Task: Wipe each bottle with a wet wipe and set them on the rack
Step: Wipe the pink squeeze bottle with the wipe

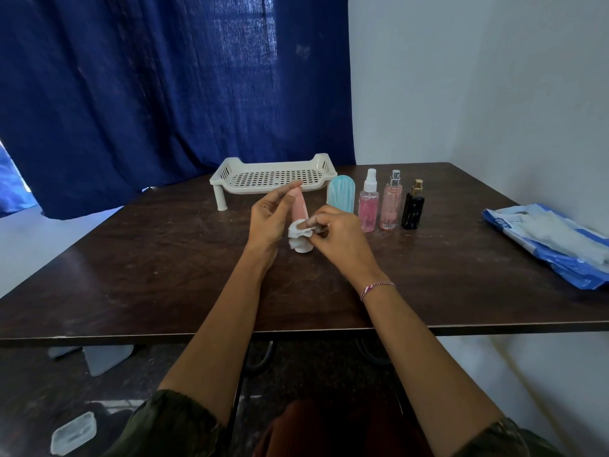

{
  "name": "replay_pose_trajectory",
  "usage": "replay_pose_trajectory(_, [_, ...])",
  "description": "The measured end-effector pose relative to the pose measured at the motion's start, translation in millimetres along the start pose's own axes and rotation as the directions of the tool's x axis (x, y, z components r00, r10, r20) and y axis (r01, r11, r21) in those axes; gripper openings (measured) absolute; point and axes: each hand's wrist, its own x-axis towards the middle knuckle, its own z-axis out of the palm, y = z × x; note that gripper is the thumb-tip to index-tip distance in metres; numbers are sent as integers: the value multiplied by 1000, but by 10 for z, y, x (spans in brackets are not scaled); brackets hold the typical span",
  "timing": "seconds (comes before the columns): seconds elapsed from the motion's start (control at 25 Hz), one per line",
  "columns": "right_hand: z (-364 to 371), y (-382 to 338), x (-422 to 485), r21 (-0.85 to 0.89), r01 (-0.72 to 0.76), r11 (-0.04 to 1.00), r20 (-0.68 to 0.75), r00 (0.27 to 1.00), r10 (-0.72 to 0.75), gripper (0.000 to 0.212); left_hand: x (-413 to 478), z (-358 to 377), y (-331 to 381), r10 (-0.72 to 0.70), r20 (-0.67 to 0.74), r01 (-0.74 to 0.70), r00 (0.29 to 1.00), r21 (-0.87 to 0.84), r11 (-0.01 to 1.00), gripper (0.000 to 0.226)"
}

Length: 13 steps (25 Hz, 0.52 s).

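Early: left hand (267,222) grips pale pink plastic tube (299,202) upright; right hand (336,235) pinches crumpled white wet wipe (296,229) against it; cream perforated plastic rack (273,175) holds no bottle; four bottles (368,206) wait beside it.

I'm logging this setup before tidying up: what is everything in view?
rack: 1, cream, far centre of table
pink tube: 1, pink, upright between hands
wet wipe: 1, white, round pink tube's lower part
teal tube: 1, teal, right of rack
pink spray bottle: 1, pink, right of teal tube
peach spray bottle: 1, peach, next rightward
black bottle: 1, black, gold cap, row's right end
wipe pack: 1, blue-white, table's right edge
curtain: 1, dark blue, behind table
left hand: 1, holds tube's top
right hand: 1, pinches wipe
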Motion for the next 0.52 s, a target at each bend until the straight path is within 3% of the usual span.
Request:
replay_pose_trajectory(0.32, [20,-35,6,-27,29,999,33,999,-28,17,15,-28,11,-57,90,65,994,-84,994,22])
replay_pose_trajectory(0.52, [19,-2,6,8,-52,999,62,997,52,17,12,-22,10,-80,82,89,993,-113,990,25])
